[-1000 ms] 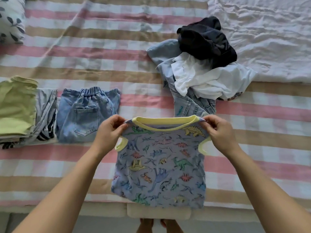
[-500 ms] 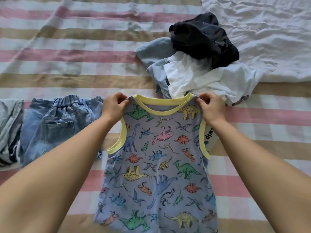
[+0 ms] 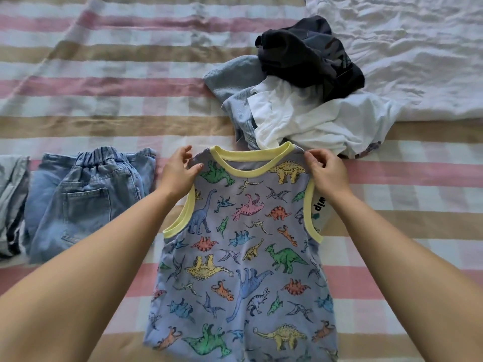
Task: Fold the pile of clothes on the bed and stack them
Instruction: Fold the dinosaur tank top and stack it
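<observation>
Where top lies flat, neck far, hem near: pinched at shoulder by right hand, thumb-pressed at other by loose-fingered left hand.

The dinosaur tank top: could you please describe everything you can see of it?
The dinosaur tank top lies flat on the striped bed cover, neck toward the clothes pile. Soft-looking lilac knit, printed with multicoloured dinosaurs; pale yellow trim at neck and armholes. The thumb of the left hand rests on one shoulder; the right hand pinches the other.
</observation>
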`<state>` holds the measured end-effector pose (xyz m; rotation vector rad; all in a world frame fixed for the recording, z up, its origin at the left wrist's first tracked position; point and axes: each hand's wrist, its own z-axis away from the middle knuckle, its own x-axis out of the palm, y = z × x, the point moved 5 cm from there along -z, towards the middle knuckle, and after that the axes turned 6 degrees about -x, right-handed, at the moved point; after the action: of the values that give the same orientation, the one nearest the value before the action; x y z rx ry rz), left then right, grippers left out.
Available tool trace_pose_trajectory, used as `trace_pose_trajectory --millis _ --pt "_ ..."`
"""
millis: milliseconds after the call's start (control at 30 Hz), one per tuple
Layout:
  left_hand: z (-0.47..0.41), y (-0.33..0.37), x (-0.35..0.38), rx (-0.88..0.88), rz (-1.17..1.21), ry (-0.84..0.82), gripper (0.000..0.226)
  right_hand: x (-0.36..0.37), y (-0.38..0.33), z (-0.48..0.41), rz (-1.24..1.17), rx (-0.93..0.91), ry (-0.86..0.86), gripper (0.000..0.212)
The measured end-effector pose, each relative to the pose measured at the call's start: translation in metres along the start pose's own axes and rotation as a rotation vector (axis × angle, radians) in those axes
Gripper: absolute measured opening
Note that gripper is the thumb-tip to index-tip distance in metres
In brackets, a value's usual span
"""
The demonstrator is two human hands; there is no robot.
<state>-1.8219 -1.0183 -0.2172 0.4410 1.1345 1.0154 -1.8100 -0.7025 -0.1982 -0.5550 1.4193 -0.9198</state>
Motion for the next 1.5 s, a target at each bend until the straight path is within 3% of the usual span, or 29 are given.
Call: trace_pose_trajectory --millis 100,200,300,433,533,700,767,833,933,1033,1167,1333,1500 --pt "0.024 -0.010 0.002 -0.008 -0.035 0.025 0.053 -0.010 0.012 0.021 -0.075 0.035 0.047 0.024" --pt "0.058 -0.015 0.012 0.008 -0.090 0.021 0.043 -0.016 0.037 0.053 -0.164 0.186 0.119 0.034" --pt "0.082 0.013 0.027 0.172 -0.080 0.053 0.031 -0.010 0.061 0.079 -0.315 0.404 0.098 0.045" --pt "0.073 0.094 0.054 0.376 -0.008 0.052 0.027 0.002 0.062 0.080 -0.512 0.560 0.003 0.036" --pt "0.040 0.138 0.078 0.283 -0.109 0.013 0.035 0.007 0.057 0.070 -0.545 0.544 -0.071 0.033" --pt "-0.002 0.137 0.093 -0.122 -0.371 -0.019 0.078 0.003 0.056 0.065 -0.553 0.524 -0.071 0.032" --pt "-0.009 0.125 0.095 -0.228 -0.381 -0.100 0.075 0.000 0.059 0.065 -0.545 0.517 -0.047 0.029" --pt "-0.010 0.118 0.103 -0.258 -0.362 -0.259 0.050 -0.002 0.061 0.062 -0.521 0.502 -0.022 0.029" --pt "-0.013 0.120 0.109 -0.231 -0.357 -0.291 0.019 -0.007 0.062 0.054 -0.538 0.475 0.038 0.025" --pt "-0.017 0.135 0.114 -0.183 -0.312 -0.237 0.010 -0.019 0.061 0.039 -0.507 0.429 0.070 0.019" --pt "-0.016 0.165 0.130 -0.108 -0.165 -0.305 0.020 -0.049 0.061 0.012 -0.391 0.343 0.118 0.020" --pt "-0.013 0.220 0.160 -0.021 -0.018 -0.392 0.015 -0.112 0.060 -0.024 -0.329 0.285 0.210 0.016" --pt "-0.013 0.271 0.198 0.139 -0.064 -0.259 0.035 -0.182 0.070 -0.067 -0.161 0.245 0.268 0.017"
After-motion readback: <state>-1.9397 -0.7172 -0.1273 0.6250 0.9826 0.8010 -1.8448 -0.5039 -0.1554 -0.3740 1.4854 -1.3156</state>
